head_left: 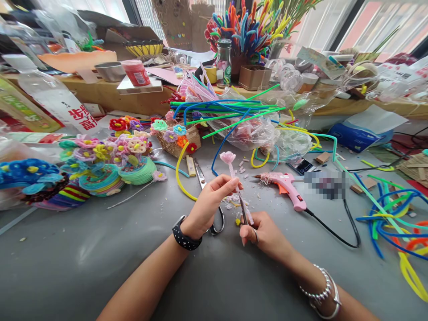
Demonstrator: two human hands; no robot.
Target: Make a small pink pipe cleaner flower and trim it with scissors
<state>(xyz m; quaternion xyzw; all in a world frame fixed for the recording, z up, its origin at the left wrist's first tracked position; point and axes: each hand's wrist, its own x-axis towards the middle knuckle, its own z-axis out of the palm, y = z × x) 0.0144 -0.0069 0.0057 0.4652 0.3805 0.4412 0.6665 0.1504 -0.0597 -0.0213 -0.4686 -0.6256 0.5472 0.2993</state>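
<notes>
A grey desk (100, 263) runs under a window with pale blinds, and a wooden ledge (110, 96) along its back edge is crowded with craft supplies. Pink trimmings are scattered over the middle of the desk. There the left hand (210, 201) pinches the stem of a pink pipe-cleaner flower (228, 158), held upright just above the surface. The right hand (265, 235) is closed around small scissors (244, 215), blades against the lower stem (the handles are buried in the fist, so the blades' gap is hard to judge). A larger pair of scissors (201, 177) lies flat behind the left hand, which covers part of its handle. Just right of the flower lies a pink hot glue gun (288, 188) with a black cord. Beside it is a smeared patch that cannot be read. Loose pipe cleaners (394, 214) at the right are cut off by the frame edge. Containers: a woven basket (192, 141) holds small pipe-cleaner blossoms, and a clear plastic bag (254, 131) holds long green and blue stems. A pot on the ledge — itself hidden — carries a spray of coloured pipe cleaners (247, 26), next to a glass bottle (223, 55), a brown tin (254, 76), a red jar (135, 72) and a metal bowl (109, 70).
</notes>
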